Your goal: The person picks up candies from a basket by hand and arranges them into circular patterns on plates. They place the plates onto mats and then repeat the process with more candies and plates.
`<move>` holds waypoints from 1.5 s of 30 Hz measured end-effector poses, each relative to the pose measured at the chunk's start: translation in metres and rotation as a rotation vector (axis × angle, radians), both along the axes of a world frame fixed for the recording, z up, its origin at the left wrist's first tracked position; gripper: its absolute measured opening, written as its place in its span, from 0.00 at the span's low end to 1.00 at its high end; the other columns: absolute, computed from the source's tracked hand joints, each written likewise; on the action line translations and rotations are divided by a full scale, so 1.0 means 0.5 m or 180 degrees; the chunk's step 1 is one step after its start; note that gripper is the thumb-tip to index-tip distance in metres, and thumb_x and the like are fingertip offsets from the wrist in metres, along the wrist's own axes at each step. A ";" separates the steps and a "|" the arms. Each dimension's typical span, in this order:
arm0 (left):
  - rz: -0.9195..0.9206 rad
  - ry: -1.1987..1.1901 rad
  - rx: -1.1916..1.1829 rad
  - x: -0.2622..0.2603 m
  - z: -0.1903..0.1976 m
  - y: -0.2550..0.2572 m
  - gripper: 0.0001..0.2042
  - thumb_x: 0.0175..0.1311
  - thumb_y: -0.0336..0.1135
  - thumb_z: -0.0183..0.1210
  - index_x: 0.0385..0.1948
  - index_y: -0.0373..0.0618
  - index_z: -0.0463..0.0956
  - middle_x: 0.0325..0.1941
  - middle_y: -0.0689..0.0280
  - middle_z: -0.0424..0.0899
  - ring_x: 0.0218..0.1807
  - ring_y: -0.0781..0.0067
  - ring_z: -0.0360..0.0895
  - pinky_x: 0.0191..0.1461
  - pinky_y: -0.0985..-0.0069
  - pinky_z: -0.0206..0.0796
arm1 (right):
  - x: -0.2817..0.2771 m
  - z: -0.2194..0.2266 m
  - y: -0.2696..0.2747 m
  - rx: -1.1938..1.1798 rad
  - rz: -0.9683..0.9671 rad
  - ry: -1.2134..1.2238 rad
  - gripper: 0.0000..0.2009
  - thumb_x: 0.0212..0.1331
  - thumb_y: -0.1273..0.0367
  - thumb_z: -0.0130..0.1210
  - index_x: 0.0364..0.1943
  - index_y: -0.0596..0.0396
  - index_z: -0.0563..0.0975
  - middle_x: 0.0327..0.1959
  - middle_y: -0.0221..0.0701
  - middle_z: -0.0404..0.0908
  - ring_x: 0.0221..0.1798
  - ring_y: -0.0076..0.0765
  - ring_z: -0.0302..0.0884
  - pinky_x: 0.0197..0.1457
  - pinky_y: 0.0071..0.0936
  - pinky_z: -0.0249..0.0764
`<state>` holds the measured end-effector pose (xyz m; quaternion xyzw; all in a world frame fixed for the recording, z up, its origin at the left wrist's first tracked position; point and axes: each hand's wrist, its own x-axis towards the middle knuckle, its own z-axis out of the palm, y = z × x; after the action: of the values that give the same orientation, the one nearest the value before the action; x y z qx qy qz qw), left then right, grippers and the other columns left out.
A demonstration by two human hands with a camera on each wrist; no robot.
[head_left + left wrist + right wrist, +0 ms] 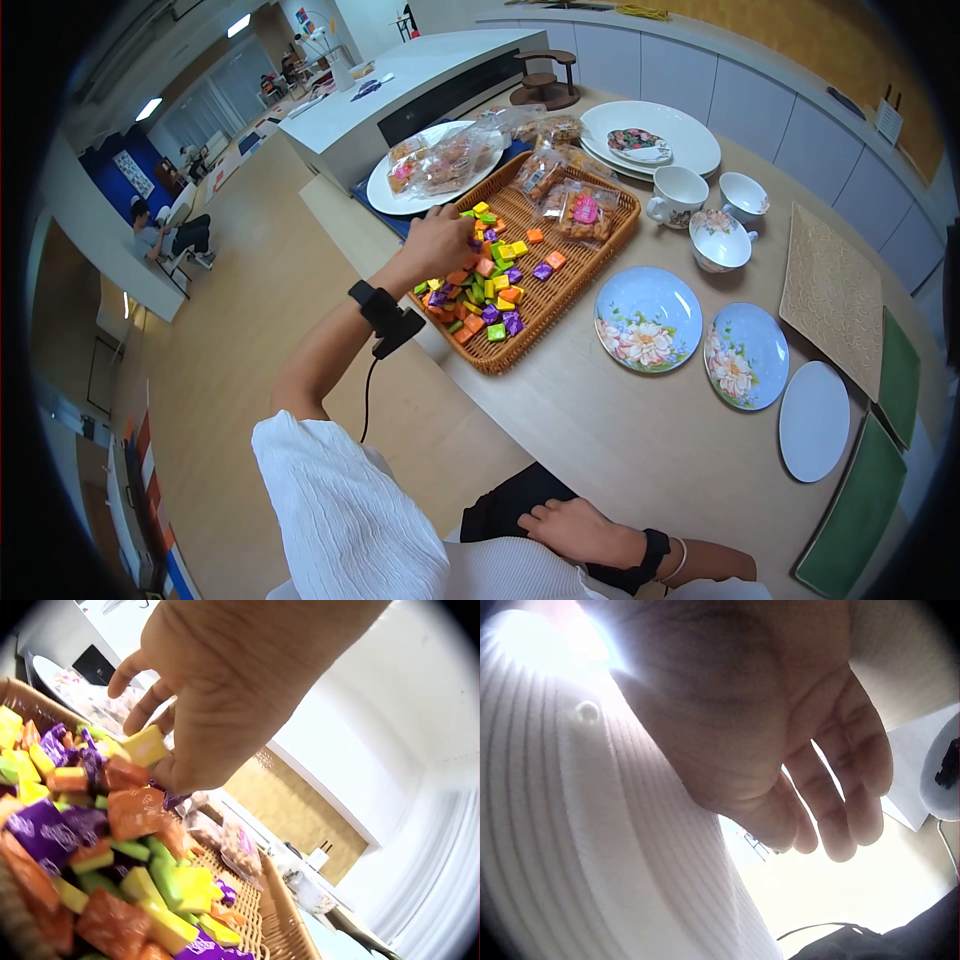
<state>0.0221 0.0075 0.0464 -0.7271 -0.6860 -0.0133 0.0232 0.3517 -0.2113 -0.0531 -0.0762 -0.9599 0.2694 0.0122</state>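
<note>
My left hand (440, 243) is over the far-left part of a wicker basket (520, 350) filled with wrapped sweets in yellow, orange, green and purple. In the left wrist view, the thumb and bent fingers of the left hand (214, 697) pinch a yellow sweet (146, 746) just above the pile. Packaged snacks (585, 212) lie at the basket's back end. My right hand (570, 530) rests at my lap beside dark cloth; the right wrist view shows this hand (780, 742) with relaxed fingers, holding nothing.
Behind the basket, a white plate (380, 190) carries more packets. To the right are large white plates (695, 130), floral cups (680, 190), blue floral plates (648, 310), a white oval plate (815, 420) and green trays (855, 510). A person (165, 240) sits far left.
</note>
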 end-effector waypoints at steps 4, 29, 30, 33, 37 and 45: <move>-0.0514 -0.0670 -0.0290 -0.046 -0.042 -0.032 0.33 0.52 0.59 0.63 0.60 0.58 0.67 0.68 0.47 0.57 0.69 0.36 0.52 0.67 0.44 0.53 | 0.000 -0.008 -0.002 -0.0011 -0.0044 0.0021 0.08 0.49 0.71 0.53 0.35 0.56 0.74 0.28 0.35 0.78 0.32 0.37 0.80 0.29 0.30 0.76; -0.0597 -0.0664 -0.0282 -0.007 -0.094 -0.041 0.23 0.55 0.48 0.57 0.54 0.56 0.71 0.63 0.46 0.60 0.63 0.38 0.59 0.66 0.52 0.56 | -0.002 0.007 -0.002 0.0206 -0.0112 0.0096 0.06 0.48 0.72 0.53 0.31 0.55 0.73 0.26 0.33 0.77 0.30 0.36 0.79 0.28 0.28 0.76; -0.0599 -0.0672 -0.0267 -0.008 -0.096 -0.039 0.23 0.55 0.47 0.57 0.54 0.56 0.71 0.62 0.46 0.60 0.63 0.39 0.60 0.66 0.53 0.56 | -0.002 0.007 -0.003 0.0206 -0.0121 0.0104 0.05 0.48 0.72 0.53 0.31 0.55 0.73 0.26 0.33 0.77 0.30 0.36 0.78 0.28 0.28 0.76; -0.0581 -0.0676 -0.0249 -0.016 -0.103 -0.033 0.23 0.53 0.46 0.57 0.53 0.56 0.72 0.61 0.48 0.61 0.61 0.40 0.61 0.65 0.53 0.57 | -0.003 0.004 -0.003 0.0209 -0.0123 0.0107 0.06 0.47 0.72 0.53 0.31 0.55 0.73 0.26 0.34 0.77 0.30 0.36 0.79 0.28 0.28 0.76; -0.0631 -0.0613 -0.0503 -0.018 -0.085 -0.025 0.25 0.49 0.43 0.60 0.54 0.56 0.71 0.55 0.49 0.63 0.58 0.43 0.64 0.62 0.54 0.59 | -0.002 -0.003 -0.001 0.0182 -0.0067 0.0099 0.06 0.47 0.72 0.53 0.31 0.55 0.73 0.27 0.35 0.77 0.30 0.37 0.79 0.29 0.29 0.76; -0.0724 -0.0689 -0.0015 -0.008 -0.099 -0.039 0.25 0.49 0.39 0.60 0.53 0.52 0.71 0.53 0.52 0.65 0.56 0.47 0.66 0.60 0.58 0.61 | 0.000 -0.004 -0.003 0.0214 -0.0010 -0.0027 0.06 0.48 0.72 0.53 0.32 0.56 0.74 0.28 0.35 0.78 0.32 0.37 0.79 0.30 0.29 0.77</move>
<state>0.0183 -0.0118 -0.0029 -0.7944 -0.5978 -0.0926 -0.0543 0.3518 -0.2126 -0.0549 -0.0784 -0.9684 0.2366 0.0111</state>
